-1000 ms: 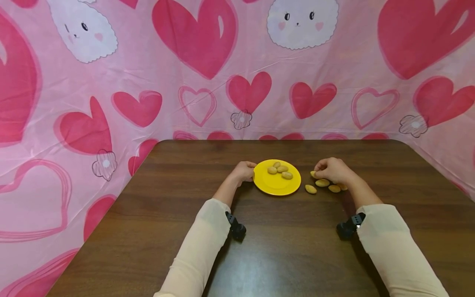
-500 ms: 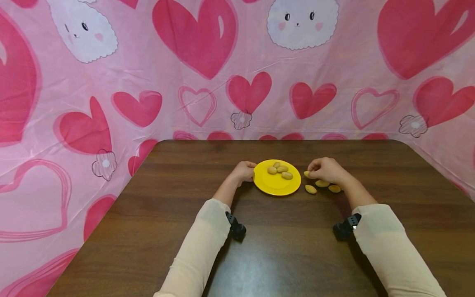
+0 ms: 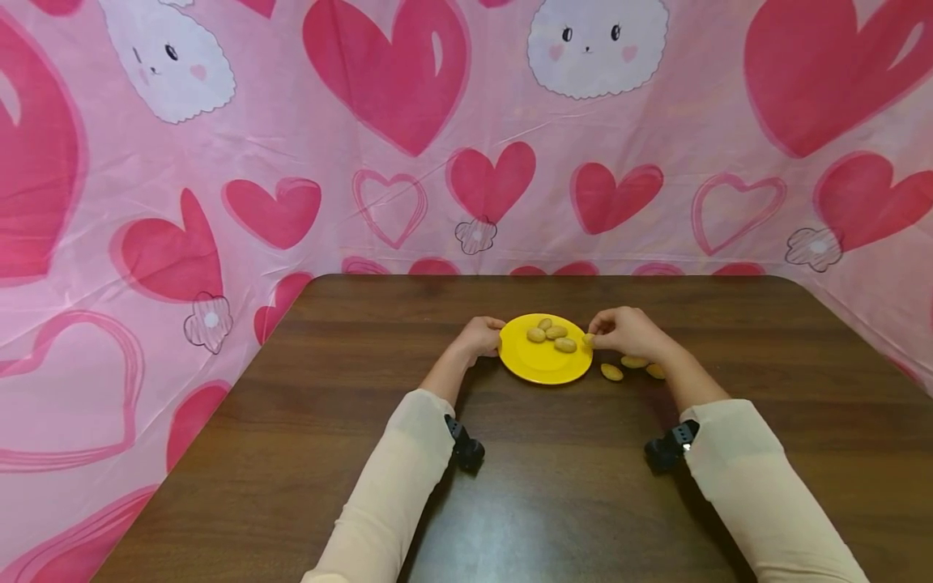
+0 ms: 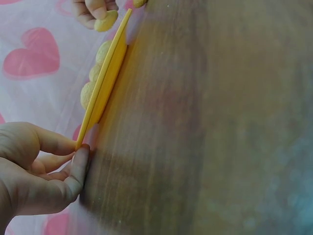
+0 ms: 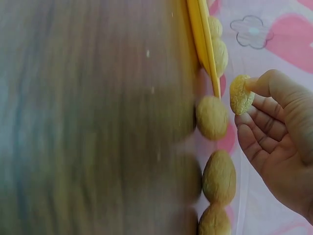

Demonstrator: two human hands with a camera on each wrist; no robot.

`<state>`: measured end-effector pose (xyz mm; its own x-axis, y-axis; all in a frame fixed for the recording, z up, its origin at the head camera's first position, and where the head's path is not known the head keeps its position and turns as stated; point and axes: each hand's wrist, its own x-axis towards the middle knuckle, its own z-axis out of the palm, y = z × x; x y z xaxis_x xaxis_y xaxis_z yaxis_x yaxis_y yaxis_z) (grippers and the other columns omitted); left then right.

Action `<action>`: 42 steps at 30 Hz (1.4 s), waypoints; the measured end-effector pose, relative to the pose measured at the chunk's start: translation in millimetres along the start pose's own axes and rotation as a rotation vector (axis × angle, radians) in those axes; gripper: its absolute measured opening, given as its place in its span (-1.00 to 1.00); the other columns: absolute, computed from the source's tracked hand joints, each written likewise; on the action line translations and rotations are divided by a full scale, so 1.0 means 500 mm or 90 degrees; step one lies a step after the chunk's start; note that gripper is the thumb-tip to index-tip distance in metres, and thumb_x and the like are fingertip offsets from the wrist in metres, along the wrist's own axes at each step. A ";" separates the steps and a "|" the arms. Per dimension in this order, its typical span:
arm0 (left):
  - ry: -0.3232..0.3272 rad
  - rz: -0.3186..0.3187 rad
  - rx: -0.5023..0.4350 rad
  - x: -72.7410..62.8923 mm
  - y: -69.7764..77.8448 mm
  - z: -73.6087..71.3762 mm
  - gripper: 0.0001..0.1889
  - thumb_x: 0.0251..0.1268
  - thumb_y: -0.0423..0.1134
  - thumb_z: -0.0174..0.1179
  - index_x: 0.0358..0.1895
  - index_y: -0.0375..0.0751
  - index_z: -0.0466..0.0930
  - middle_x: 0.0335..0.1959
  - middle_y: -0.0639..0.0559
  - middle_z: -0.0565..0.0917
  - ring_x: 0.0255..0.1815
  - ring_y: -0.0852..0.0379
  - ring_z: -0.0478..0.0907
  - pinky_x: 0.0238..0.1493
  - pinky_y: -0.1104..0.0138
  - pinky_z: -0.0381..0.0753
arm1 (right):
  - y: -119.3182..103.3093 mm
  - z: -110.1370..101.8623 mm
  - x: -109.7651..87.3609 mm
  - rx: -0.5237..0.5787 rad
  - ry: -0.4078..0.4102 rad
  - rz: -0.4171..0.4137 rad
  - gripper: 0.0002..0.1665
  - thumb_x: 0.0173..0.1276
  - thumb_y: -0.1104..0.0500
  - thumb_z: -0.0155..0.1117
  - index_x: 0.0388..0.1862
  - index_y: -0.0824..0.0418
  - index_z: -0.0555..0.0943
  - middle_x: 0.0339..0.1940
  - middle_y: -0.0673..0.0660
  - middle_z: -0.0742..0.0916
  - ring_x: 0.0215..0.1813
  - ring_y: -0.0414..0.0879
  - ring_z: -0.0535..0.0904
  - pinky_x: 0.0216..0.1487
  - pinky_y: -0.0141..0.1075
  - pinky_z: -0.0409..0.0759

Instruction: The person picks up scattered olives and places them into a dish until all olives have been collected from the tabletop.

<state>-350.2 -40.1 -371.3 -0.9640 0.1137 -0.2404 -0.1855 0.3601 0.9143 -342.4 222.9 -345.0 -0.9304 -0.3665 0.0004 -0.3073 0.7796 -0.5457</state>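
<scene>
Pink cloth (image 3: 328, 138) printed with hearts hangs behind the plate and extends well past it on both sides. To the left of the plate and nearer the viewer lies the left sleeve (image 3: 389, 478), cream in colour, with a small black camera (image 3: 466, 451) at its cuff. The left hand (image 3: 479, 337) is at the plate's left edge; its grip is narrow and holds the rim, with digits on opposite faces, as the left wrist view confirms. The yellow plate (image 3: 535, 368) rests on a brown wooden table (image 3: 554, 461). Four oval tan pieces (image 3: 556, 332) lie grouped on the plate, towards its far half and right of its middle. At the plate's right edge is the right hand (image 3: 628, 332); its grip is narrow and holds one similar piece, the held piece (image 5: 241, 95), between thumb and fingers. Both wrist views show it raised and apart from the rim. Right of the plate, three loose pieces (image 3: 612, 372) lie on the table, the first just beside the plate, the others partly beneath the right hand's line in the head view. A second black camera (image 3: 663, 453) and the right sleeve (image 3: 758, 478) are nearer the viewer, right of the plate.
</scene>
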 end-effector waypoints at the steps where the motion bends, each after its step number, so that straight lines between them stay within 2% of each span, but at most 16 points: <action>1: 0.001 -0.002 -0.002 0.001 0.000 0.000 -0.59 0.19 -0.56 0.01 0.14 -0.37 0.45 0.03 -0.16 0.53 -0.19 0.06 0.49 -0.11 0.27 0.58 | -0.004 0.002 0.002 0.000 0.000 -0.007 -0.79 0.21 0.14 0.29 -0.27 0.27 0.61 -0.40 0.07 0.62 -0.32 -0.04 0.45 -0.22 -0.24 0.48; 7: 0.001 -0.006 -0.004 0.001 -0.001 0.000 -0.58 0.17 -0.56 0.02 0.15 -0.36 0.45 0.02 -0.15 0.53 -0.21 0.05 0.48 -0.11 0.27 0.58 | -0.026 0.014 0.011 0.006 0.012 -0.031 -0.82 0.19 0.19 0.30 -0.28 0.28 0.62 -0.42 0.07 0.63 -0.34 -0.04 0.46 -0.25 -0.26 0.50; 13: -0.005 0.003 -0.002 0.002 -0.001 -0.002 -0.57 0.17 -0.56 0.01 0.15 -0.37 0.45 0.02 -0.15 0.53 -0.20 0.05 0.48 -0.11 0.26 0.58 | -0.048 0.026 0.017 0.028 -0.003 -0.023 -0.81 0.19 0.17 0.32 -0.27 0.27 0.62 -0.39 0.08 0.63 -0.30 -0.04 0.46 -0.26 -0.28 0.51; 21: -0.012 0.008 -0.004 0.002 -0.002 -0.003 -0.56 0.17 -0.56 0.01 0.17 -0.37 0.43 0.04 -0.17 0.52 -0.21 0.07 0.48 -0.11 0.26 0.58 | -0.073 0.036 0.032 0.011 -0.008 -0.040 -0.82 0.17 0.19 0.33 -0.28 0.25 0.62 -0.40 0.08 0.63 -0.32 -0.05 0.47 -0.31 -0.30 0.52; 34: -0.013 0.017 -0.009 0.000 -0.005 -0.003 -0.58 0.19 -0.52 0.02 0.16 -0.39 0.43 0.04 -0.18 0.52 -0.19 0.05 0.48 -0.09 0.25 0.57 | -0.109 0.056 0.049 0.016 -0.005 -0.047 -0.85 0.18 0.27 0.32 -0.25 0.26 0.64 -0.34 0.10 0.65 -0.26 -0.02 0.48 -0.17 -0.24 0.57; 42: -0.013 0.018 -0.014 0.001 -0.004 -0.003 -0.59 0.20 -0.51 0.01 0.16 -0.39 0.44 0.05 -0.19 0.51 -0.14 0.02 0.50 -0.07 0.25 0.57 | -0.119 0.083 0.073 -0.009 -0.004 -0.091 -0.84 0.18 0.20 0.33 -0.28 0.25 0.65 -0.38 0.07 0.66 -0.28 -0.04 0.50 -0.12 -0.22 0.56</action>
<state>-350.5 -42.2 -373.0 -0.9648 0.1434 -0.2204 -0.1619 0.3364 0.9277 -349.5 141.9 -347.1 -0.8757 -0.4773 0.0727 -0.4398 0.7264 -0.5281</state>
